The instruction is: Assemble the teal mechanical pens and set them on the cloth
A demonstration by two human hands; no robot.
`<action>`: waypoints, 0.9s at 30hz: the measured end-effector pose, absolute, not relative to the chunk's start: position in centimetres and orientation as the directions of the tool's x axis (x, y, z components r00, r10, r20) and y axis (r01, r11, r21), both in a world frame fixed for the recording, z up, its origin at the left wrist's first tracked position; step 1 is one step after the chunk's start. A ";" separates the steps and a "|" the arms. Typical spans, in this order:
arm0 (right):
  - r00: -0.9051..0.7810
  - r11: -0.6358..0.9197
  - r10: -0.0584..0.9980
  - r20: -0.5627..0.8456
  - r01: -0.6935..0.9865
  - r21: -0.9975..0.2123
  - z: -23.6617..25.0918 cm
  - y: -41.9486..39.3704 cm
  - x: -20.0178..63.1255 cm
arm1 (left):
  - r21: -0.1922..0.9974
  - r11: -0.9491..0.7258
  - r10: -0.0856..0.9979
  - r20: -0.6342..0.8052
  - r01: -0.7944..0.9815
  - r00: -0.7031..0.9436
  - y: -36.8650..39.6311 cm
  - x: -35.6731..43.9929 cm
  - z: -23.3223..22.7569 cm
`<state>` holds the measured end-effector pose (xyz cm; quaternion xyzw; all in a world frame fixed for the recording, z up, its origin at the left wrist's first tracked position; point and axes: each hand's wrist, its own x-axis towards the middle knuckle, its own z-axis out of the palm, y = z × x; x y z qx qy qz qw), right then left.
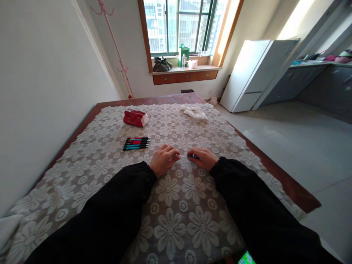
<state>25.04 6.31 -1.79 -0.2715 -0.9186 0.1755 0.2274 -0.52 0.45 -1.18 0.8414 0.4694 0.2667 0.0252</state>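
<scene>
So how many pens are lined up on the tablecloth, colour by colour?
Row of pens, left of the left hand:
Red: 2
Blue: 2
Total: 4
The right hand pinches one more blue pen part.

The hands [183, 159] hide most of a small blue pen [193, 157].

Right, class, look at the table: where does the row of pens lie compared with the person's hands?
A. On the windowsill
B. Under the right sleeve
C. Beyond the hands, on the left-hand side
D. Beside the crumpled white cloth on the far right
C: the row of pens lies on the lace tablecloth beyond and left of the left hand, nearer than the red tissue pack.
</scene>
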 end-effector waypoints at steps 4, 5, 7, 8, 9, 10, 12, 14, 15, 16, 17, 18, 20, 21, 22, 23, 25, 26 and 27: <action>-0.720 0.750 0.629 0.294 0.462 -0.473 -2.2 6.2 24.6 | 0.266 -0.605 0.773 0.422 0.751 0.474 0.3 -0.5 -0.9; -0.714 0.745 0.636 0.292 0.470 -0.473 -2.2 6.1 24.5 | 0.263 -0.621 0.762 0.426 0.738 0.488 0.3 -0.4 -0.8; -0.716 0.749 0.635 0.290 0.479 -0.458 -2.2 6.0 24.4 | 0.262 -0.640 0.747 0.432 0.722 0.505 0.2 -0.4 -0.7; -0.722 0.757 0.628 0.290 0.480 -0.444 -2.2 5.9 24.3 | 0.264 -0.644 0.744 0.434 0.718 0.507 0.2 -0.4 -0.7; -0.732 0.768 0.616 0.291 0.476 -0.428 -2.1 5.8 24.2 | 0.267 -0.644 0.744 0.438 0.717 0.505 0.1 -0.3 -0.7; -0.740 0.779 0.604 0.295 0.470 -0.415 -2.1 5.7 24.1 | 0.268 -0.645 0.743 0.439 0.716 0.505 0.1 -0.3 -0.7; -0.751 0.798 0.583 0.310 0.456 -0.395 -2.1 5.3 23.8 | 0.263 -0.643 0.744 0.438 0.719 0.505 0.0 -0.3 -0.8; -0.758 0.816 0.561 0.331 0.441 -0.373 -2.3 5.1 23.6 | 0.252 -0.627 0.753 0.439 0.737 0.490 -0.1 -0.3 -0.8; -0.760 0.825 0.551 0.344 0.437 -0.359 -2.4 5.0 23.5 | 0.244 -0.618 0.758 0.439 0.747 0.483 -0.1 -0.3 -0.8; -0.759 0.832 0.545 0.356 0.437 -0.343 -2.5 5.0 23.4 | 0.238 -0.610 0.762 0.440 0.756 0.476 -0.2 -0.3 -0.7; -0.756 0.836 0.542 0.366 0.441 -0.328 -2.6 5.0 23.3 | 0.233 -0.605 0.764 0.440 0.762 0.472 -0.2 -0.2 -0.7; -0.751 0.836 0.544 0.375 0.448 -0.317 -2.6 4.9 23.3 | 0.231 -0.604 0.765 0.439 0.763 0.472 -0.3 -0.2 -0.6; -0.741 0.833 0.551 0.383 0.464 -0.301 -2.8 4.9 23.1 | 0.234 -0.613 0.762 0.429 0.755 0.485 -0.4 -0.1 -0.5; -0.740 0.833 0.552 0.383 0.469 -0.294 -2.8 4.9 23.0 | 0.240 -0.616 0.762 0.422 0.750 0.491 -0.4 -0.1 -0.4; -0.742 0.834 0.550 0.383 0.470 -0.289 -2.8 4.8 22.9 | 0.246 -0.618 0.763 0.416 0.747 0.494 -0.4 0.0 -0.3; -0.746 0.837 0.546 0.382 0.467 -0.284 -2.8 4.7 22.8 | 0.253 -0.617 0.766 0.412 0.746 0.494 -0.5 0.0 -0.3; -0.751 0.839 0.542 0.378 0.461 -0.288 -2.8 4.5 22.7 | 0.265 -0.609 0.772 0.416 0.748 0.481 -0.4 0.0 -0.4; -0.749 0.835 0.547 0.374 0.460 -0.301 -2.8 4.4 22.6 | 0.273 -0.600 0.777 0.422 0.752 0.467 -0.4 0.0 -0.5; -0.746 0.829 0.555 0.368 0.460 -0.319 -2.8 4.3 22.6 | 0.284 -0.590 0.784 0.427 0.756 0.451 -0.4 0.0 -0.6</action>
